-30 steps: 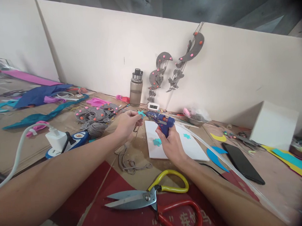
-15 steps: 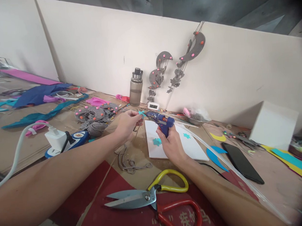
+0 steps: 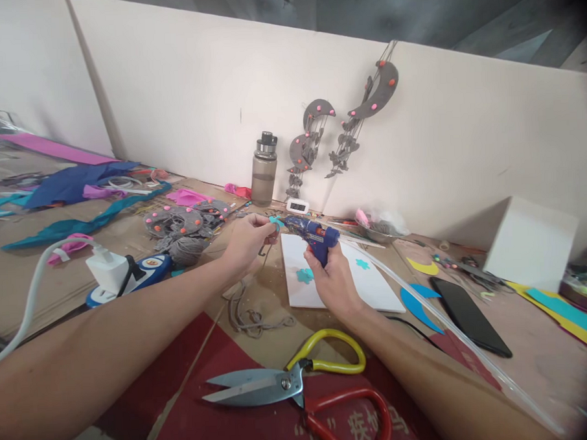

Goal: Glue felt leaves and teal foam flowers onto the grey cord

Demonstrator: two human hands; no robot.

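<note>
My left hand [image 3: 249, 240] pinches a small turquoise flower cutout [image 3: 275, 221] between thumb and fingers. Wrapped round the handle of a blue glue gun [image 3: 318, 238] is my right hand [image 3: 332, 276]; the gun's nozzle points left, right at the flower. A long clear glue stick [image 3: 424, 305] trails from the back of the gun. Beneath the gun lies a white board [image 3: 301, 297] bearing turquoise flowers, one [image 3: 304, 276] beside my right hand and another [image 3: 362, 264] to its right. Whether glue is on the held flower is too small to tell.
Large scissors [image 3: 285, 381] with yellow and red handles lie open in front. A bottle [image 3: 263, 172] and small digital display [image 3: 297, 207] stand by the wall. Right: blue crescent [image 3: 421, 305], phone [image 3: 467, 316]. Left: power strip [image 3: 150, 271], grey yarn [image 3: 185, 247]. Grey crescent garlands [image 3: 382, 89] hang behind.
Almost nothing differs. The flower and the glue gun stay nozzle to cutout, both hands keeping their grip; the view has shifted very slightly.
</note>
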